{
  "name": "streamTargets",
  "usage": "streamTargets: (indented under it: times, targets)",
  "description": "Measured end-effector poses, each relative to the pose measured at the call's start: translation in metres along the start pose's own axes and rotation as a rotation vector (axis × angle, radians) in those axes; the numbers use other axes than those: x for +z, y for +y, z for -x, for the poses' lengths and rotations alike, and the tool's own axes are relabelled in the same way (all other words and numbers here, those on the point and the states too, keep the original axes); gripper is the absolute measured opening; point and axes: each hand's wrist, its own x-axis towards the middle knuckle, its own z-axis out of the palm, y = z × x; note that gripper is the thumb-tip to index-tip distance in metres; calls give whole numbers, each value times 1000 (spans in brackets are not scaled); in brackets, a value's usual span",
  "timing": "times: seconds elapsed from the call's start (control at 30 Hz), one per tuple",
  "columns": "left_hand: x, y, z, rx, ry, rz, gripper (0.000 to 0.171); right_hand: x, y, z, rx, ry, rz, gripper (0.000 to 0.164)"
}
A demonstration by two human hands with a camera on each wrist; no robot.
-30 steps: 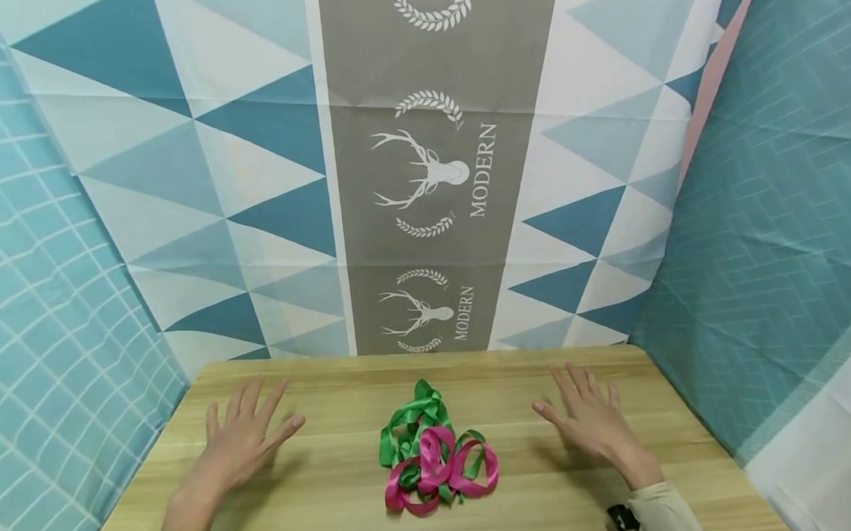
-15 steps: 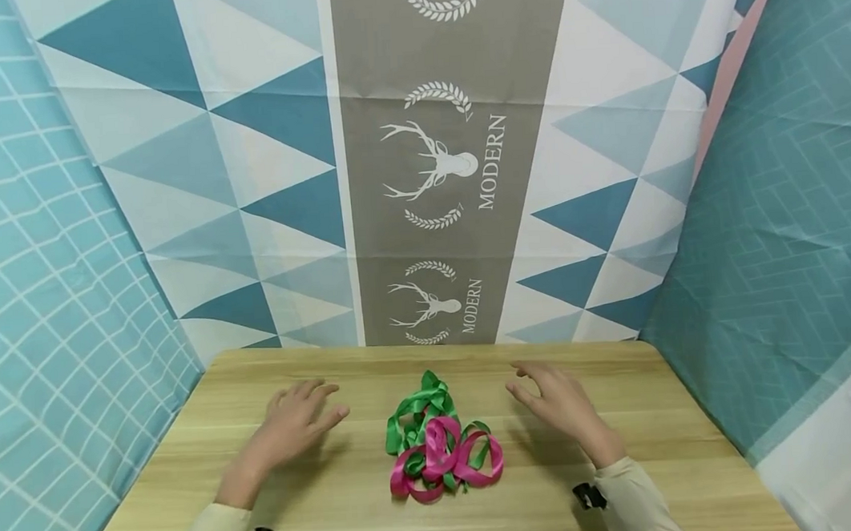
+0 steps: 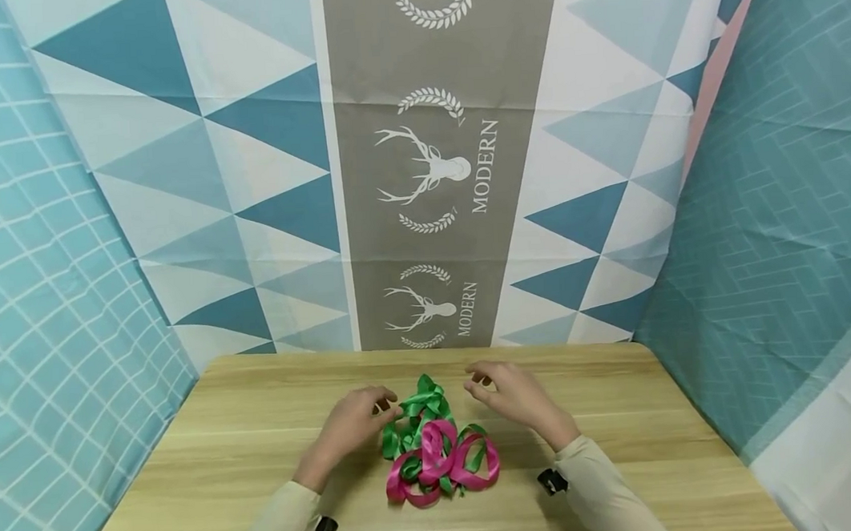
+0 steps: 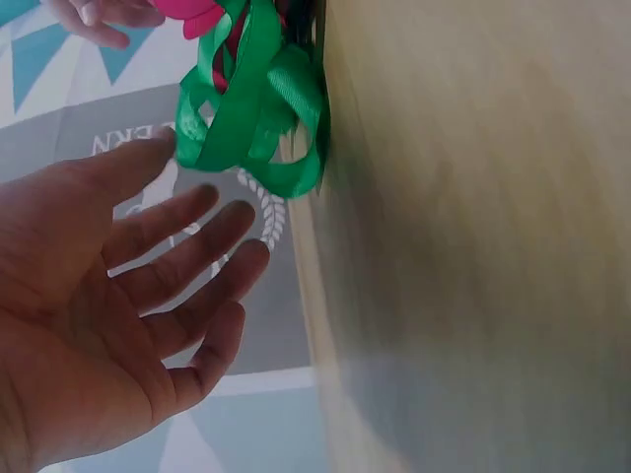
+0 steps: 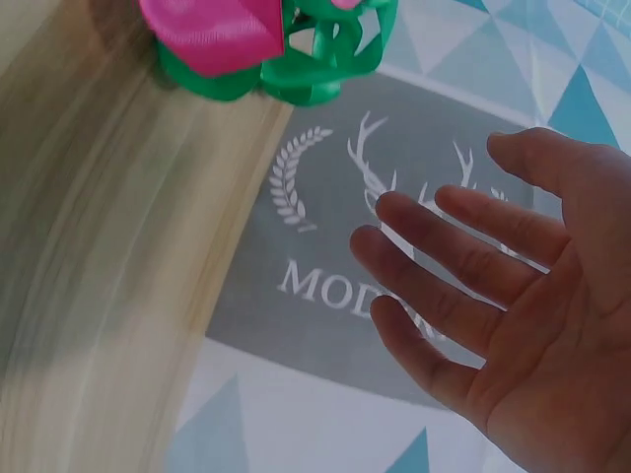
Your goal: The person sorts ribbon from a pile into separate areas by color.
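Observation:
A loose tangle of satin ribbon lies on the wooden table, a green ribbon (image 3: 427,402) toward the back and a pink ribbon (image 3: 435,457) in loops at the front. My left hand (image 3: 354,421) is at the left side of the green loops, its fingertips right by them and its fingers relaxed. In the left wrist view, the thumb tip overlaps the edge of the green ribbon (image 4: 242,108). Up and to the right of the tangle, my right hand (image 3: 515,393) hovers with loosely bent fingers and holds nothing. The right wrist view shows its palm (image 5: 552,325) apart from the ribbons.
The wooden table (image 3: 624,480) ends at a patterned backdrop (image 3: 423,217) with deer prints and triangles. Teal cloth (image 3: 776,199) hangs at the right, and blue checked cloth (image 3: 45,301) at the left. Both wrists carry black straps.
Both hands have moved inward from the table's sides toward the ribbons. Their spread fingers have relaxed into a loose bend. The ribbons lie as before.

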Motion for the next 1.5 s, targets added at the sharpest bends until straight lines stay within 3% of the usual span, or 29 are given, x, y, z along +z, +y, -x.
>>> streamTargets:
  times: [0.13, 0.27, 0.5, 0.63, 0.73, 0.83, 1.1, 1.33, 1.5]
  targets:
    - [2, -2, -2, 42, -9, 24, 7, 8, -5, -5, -28, -24, -24, 34]
    - [-1, 1, -2, 56, -19, 99, 8, 17, -11, -7, -45, -82, -122, 36]
    - [-24, 28, -1, 109, -107, 327, 14, 21, -25, -19, -110, -219, -411, 56]
    - [-36, 47, 0, 152, -151, 391, 15, 16, -23, -26, -155, -332, -662, 52]
    - [-42, 56, 1, 168, -175, 410, 16, 12, -19, -26, -119, -416, -874, 49]
    - [-47, 60, 1, 171, -176, 390, 16, 10, -15, -23, -77, -441, -948, 42]
    - [-53, 58, 1, 151, -159, 353, 13, 5, -11, -19, -41, -395, -990, 20]
    - [-62, 58, 2, 171, -157, 354, 12, -10, -16, -15, -25, -313, -988, 22]
    - [-76, 56, 2, 176, -151, 372, 16, -24, -14, -14, 20, -195, -970, 24]
